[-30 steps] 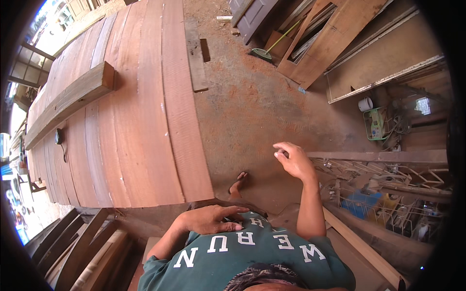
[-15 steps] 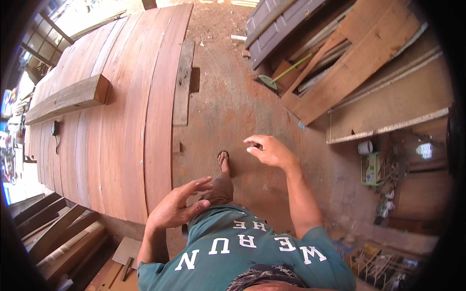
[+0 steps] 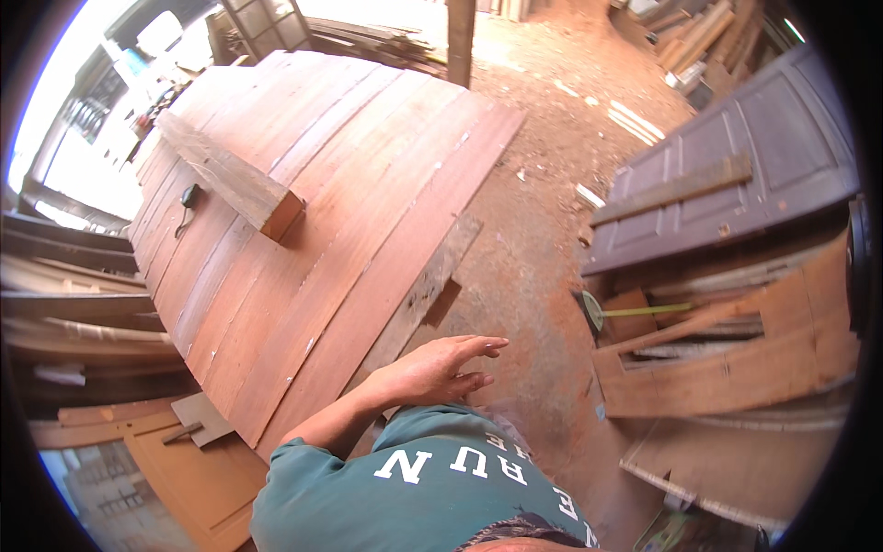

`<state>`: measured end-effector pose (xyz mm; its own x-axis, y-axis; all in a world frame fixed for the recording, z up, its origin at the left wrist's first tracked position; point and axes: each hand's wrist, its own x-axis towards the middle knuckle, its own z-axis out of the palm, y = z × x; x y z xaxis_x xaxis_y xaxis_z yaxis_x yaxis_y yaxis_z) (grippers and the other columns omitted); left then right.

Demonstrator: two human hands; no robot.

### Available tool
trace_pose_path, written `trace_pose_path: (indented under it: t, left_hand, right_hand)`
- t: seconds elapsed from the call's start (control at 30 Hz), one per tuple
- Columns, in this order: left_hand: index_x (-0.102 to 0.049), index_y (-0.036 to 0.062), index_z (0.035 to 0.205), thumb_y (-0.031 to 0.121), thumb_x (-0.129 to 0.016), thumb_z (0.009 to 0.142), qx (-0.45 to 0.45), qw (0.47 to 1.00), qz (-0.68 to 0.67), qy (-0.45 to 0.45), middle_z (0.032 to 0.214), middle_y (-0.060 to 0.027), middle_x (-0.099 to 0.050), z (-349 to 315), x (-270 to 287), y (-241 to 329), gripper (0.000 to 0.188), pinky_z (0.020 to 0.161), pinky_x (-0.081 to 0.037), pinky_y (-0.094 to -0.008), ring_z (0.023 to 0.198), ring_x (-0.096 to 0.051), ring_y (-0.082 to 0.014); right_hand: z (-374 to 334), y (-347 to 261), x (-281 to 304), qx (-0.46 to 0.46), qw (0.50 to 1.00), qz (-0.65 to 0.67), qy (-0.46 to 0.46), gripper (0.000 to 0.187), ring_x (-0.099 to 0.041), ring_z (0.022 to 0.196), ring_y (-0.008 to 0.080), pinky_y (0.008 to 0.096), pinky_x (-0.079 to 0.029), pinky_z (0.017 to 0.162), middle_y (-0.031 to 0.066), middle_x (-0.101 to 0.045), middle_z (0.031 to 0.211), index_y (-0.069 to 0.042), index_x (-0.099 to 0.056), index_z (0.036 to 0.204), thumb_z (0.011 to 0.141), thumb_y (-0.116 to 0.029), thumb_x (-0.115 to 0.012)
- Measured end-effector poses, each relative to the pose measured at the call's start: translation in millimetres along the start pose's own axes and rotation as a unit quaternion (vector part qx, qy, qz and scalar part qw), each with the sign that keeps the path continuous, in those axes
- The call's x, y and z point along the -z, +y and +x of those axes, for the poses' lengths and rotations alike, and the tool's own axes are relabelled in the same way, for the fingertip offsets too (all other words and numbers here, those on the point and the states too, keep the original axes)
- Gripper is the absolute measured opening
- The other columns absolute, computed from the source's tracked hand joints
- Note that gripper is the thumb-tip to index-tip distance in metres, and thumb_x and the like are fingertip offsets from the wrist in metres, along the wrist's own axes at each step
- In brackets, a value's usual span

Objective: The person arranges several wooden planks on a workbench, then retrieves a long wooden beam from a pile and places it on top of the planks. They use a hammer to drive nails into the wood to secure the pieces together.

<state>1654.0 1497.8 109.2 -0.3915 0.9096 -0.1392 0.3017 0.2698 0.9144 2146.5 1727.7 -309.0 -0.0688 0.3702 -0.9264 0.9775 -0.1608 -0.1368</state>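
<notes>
My left hand (image 3: 440, 368) hangs in front of my body with fingers stretched and thumb apart, holding nothing. It is nearest the edge of a wide panel of reddish planks (image 3: 303, 248), without any visible grip on it. A thick wooden beam (image 3: 235, 179) lies across the panel. Beside the beam rests a small dark tape-measure-like object (image 3: 189, 195) with a strap. A grey weathered board (image 3: 414, 299) juts out under the panel's near edge. My right hand is out of the picture.
On the right lean a dark panelled door (image 3: 708, 175), a cut-out wooden panel (image 3: 736, 354) and a brown board (image 3: 736, 460). A green-handled broom (image 3: 593, 311) stands by them. Stacked timber (image 3: 83, 304) fills the left. A wooden post (image 3: 461, 41) rises beyond the panel.
The view has swung left and farther ahead, so the panel and door appear shifted and turned. My right hand has left the picture. My left hand stays open and empty.
</notes>
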Motion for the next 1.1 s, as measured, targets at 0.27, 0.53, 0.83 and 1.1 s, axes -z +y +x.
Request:
trace_pose_path:
  t: [0.27, 0.53, 0.83, 1.1]
  left_hand:
    - [-0.059, 0.0052, 0.138, 0.016, -0.071, 0.093, 0.116, 0.905, 0.19, 0.364, 0.132, -0.0197, -0.065, 130.9, 48.7, -27.1, 0.048, 0.105, -0.049, -0.0439, 0.124, -0.061, -0.0366]
    - [-0.059, 0.0018, 0.137, 0.017, -0.071, 0.094, 0.18, 0.873, 0.123, 0.437, 0.129, -0.0195, -0.067, 258.0, 66.5, -3.4, 0.047, 0.107, -0.048, -0.043, 0.124, -0.062, -0.0352]
    - [-0.046, 0.005, 0.15, 0.035, -0.067, 0.099, 0.224, 0.964, -0.099, 0.108, 0.131, -0.0275, -0.064, 404.7, 57.4, -30.3, 0.063, 0.102, -0.05, -0.0451, 0.123, -0.063, -0.042]
    - [-0.045, 0.0097, 0.153, 0.044, -0.06, 0.103, 0.208, 0.966, -0.127, 0.09, 0.129, -0.0253, -0.067, 528.6, 174.9, -77.2, 0.063, 0.099, -0.05, -0.0444, 0.119, -0.065, -0.0392]
  right_hand:
    - [110.8, -166.9, 112.0, 0.188, 0.973, -0.131, -0.009, 0.017, -0.072, 0.077, 0.0257, 0.0383, -0.057, 0.069, 0.0091, -0.073, 0.077, -0.009, -0.077, 0.088, 0.088, -0.012, -0.061]
    - [236.9, -487.0, 358.4, 0.341, 0.934, -0.032, 0.104, 0.015, -0.063, 0.056, 0.0195, 0.0359, -0.049, 0.048, 0.0087, -0.066, 0.066, -0.003, -0.071, 0.088, 0.092, -0.006, -0.057]
    - [172.5, -891.5, 404.4, 0.517, 0.83, -0.185, 0.104, 0.027, -0.073, 0.078, 0.0244, 0.0359, -0.057, 0.074, 0.0171, -0.075, 0.088, 0.003, -0.074, 0.105, 0.088, -0.017, -0.066]
    - [210.4, -1049.6, 323.3, 0.513, 0.729, -0.448, -0.063, 0.038, -0.074, 0.087, 0.0256, 0.0371, -0.058, 0.08, 0.0162, -0.077, 0.097, -0.004, -0.074, 0.116, 0.087, -0.026, -0.069]
